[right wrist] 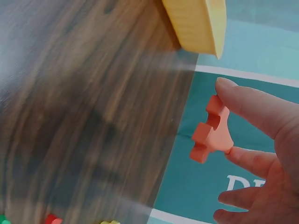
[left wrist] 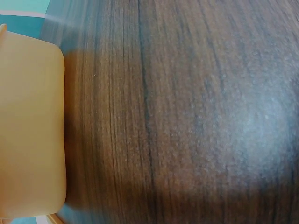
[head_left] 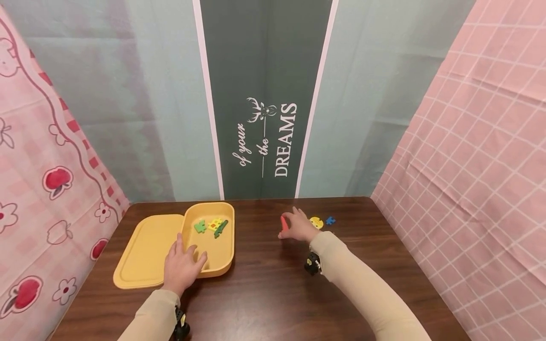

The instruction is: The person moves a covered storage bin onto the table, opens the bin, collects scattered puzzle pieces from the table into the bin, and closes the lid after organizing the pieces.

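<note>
My right hand (head_left: 300,226) is raised over the right half of the table. Its thumb and a fingertip pinch a red-orange puzzle piece (right wrist: 212,133) with knobs and a notch; the other fingers are spread apart. My left hand (head_left: 182,265) lies with spread fingers over the near left corner of a yellow box (head_left: 230,251); whether it touches the rim, I cannot tell. Inside the box are a light green piece (head_left: 200,226), a yellow piece with coloured spots (head_left: 215,224) and a dark green piece (head_left: 221,229). The left wrist view shows the box's outer side (left wrist: 32,126) without the fingers.
A yellow lid (head_left: 145,251) lies flat left of the box. Beyond my right hand are a yellow piece (head_left: 316,222) and a blue puzzle piece (head_left: 330,220). Small red (right wrist: 53,219) and green (right wrist: 3,220) bits show at the right wrist view's lower edge. Curtains surround the brown table (head_left: 264,293).
</note>
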{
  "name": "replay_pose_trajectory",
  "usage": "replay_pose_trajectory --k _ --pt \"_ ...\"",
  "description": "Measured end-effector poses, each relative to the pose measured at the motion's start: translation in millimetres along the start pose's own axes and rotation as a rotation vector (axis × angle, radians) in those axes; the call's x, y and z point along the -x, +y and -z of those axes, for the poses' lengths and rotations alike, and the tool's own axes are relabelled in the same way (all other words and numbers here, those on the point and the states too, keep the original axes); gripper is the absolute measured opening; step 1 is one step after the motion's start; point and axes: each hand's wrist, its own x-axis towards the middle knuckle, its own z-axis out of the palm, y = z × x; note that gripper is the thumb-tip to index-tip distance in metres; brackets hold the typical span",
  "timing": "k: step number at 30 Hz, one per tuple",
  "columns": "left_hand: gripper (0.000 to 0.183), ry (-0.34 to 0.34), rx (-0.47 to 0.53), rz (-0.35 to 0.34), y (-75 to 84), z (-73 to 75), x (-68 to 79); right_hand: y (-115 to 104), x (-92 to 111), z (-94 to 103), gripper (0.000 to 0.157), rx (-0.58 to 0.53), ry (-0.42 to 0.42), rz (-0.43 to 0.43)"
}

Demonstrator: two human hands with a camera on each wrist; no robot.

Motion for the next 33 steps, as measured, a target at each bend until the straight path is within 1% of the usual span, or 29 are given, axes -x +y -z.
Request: replay_pose_trajectory --k 7,14,20,25,30,33 --pt "0.057 0.01 0.01 0.002 1.3 0.6 -2.3 -19.8 -7.8 1.6 0.072 0.009 -0.029 0.02" --pt "0.059 -0.003 0.012 0.008 1.0 0.1 -2.2 -37.3 -17.8 1.9 0.07 0.027 -0.024 0.048" --pt "0.058 0.003 0.017 -0.002 2.2 0.9 -0.9 -44.3 -23.7 3.5 0.072 0.022 -0.032 0.036" --pt "0.056 0.019 0.007 -0.01 4.3 2.2 -3.2 -47.7 -27.7 5.8 0.072 0.013 -0.036 0.021" --pt "0.057 0.009 -0.006 -0.007 5.1 2.1 -3.8 -54.3 -30.8 6.1 0.072 0.027 -0.052 0.014" --pt "0.057 -0.001 -0.011 0.001 5.6 2.5 -2.9 -61.0 -32.7 6.1 0.072 0.04 -0.064 0.031"
